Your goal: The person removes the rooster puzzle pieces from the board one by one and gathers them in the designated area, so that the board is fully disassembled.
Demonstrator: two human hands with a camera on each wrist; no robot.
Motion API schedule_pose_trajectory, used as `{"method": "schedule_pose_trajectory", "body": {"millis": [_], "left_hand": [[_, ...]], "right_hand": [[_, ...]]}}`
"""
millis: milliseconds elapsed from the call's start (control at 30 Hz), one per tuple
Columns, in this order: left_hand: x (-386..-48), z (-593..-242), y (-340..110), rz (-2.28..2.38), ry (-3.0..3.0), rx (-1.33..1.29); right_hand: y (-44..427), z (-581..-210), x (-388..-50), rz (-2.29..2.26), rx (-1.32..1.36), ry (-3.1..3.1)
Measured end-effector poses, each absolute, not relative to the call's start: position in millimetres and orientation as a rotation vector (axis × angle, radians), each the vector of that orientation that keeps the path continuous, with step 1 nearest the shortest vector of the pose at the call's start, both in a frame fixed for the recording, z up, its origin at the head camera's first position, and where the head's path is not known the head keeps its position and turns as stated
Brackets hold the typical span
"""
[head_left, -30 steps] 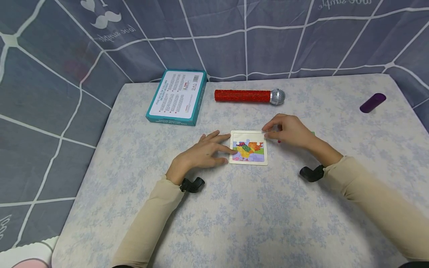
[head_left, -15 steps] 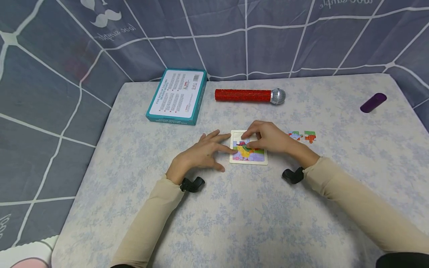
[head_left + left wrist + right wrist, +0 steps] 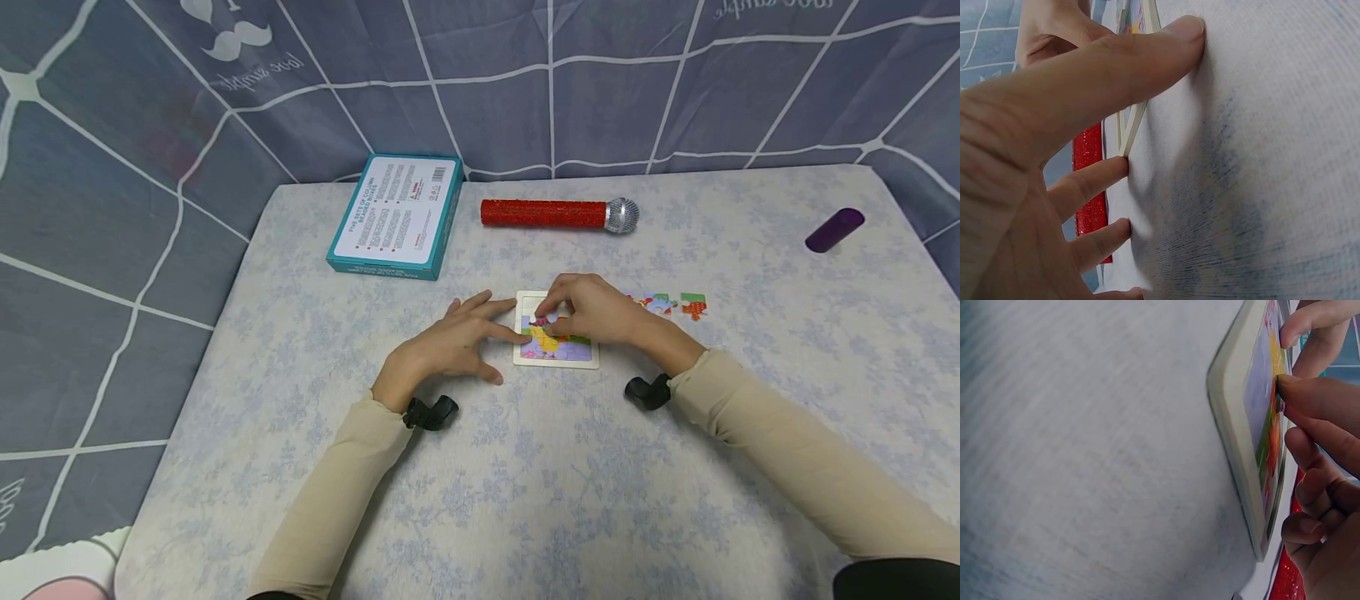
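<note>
A small jigsaw puzzle in a cream frame lies mid-table, its picture a yellow bird on green and lilac. My left hand lies spread at its left side; the index fingertip rests on the puzzle's left edge and another finger touches the upper left corner. From the right, my right hand reaches over the picture, thumb and index finger pinching a small puzzle piece low against it. The fingers hide most of that piece. Behind the right hand lie several loose puzzle pieces, partly covered by it.
A teal box with a white printed label stands at the back left. Beyond the puzzle lies a red glittery microphone with a silver head. A purple cylinder lies at the far right. A grey gridded curtain hangs behind the table.
My right hand has moved left from beside the frame to over the puzzle, uncovering the loose pieces, then shifted slightly further left. The left thumb has moved down slightly, away from the frame.
</note>
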State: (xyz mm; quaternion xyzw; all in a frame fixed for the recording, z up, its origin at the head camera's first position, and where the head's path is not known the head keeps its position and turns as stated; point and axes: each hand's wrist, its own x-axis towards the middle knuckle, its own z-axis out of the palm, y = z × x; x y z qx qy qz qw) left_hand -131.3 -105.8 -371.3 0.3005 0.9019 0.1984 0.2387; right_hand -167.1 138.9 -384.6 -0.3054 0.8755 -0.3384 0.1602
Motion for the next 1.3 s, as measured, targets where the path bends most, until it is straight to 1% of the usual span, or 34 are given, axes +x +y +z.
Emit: {"method": "schedule_pose_trajectory", "body": {"millis": [400, 1000, 1300], "left_hand": [[-130.8, -372.7, -105.6, 0.551, 2.463, 0.823], [-130.3, -372.0, -103.9, 0.525, 2.475, 0.812], [-130.8, -371.0, -103.0, 0.52, 2.477, 0.803]], "right_hand": [[137.1, -386.3, -167.1, -1.045, -0.763, 2.471], [138.1, -387.1, -166.2, -1.079, -0.739, 2.481], [137.8, -383.2, -164.2, -1.219, -0.535, 2.372]]}}
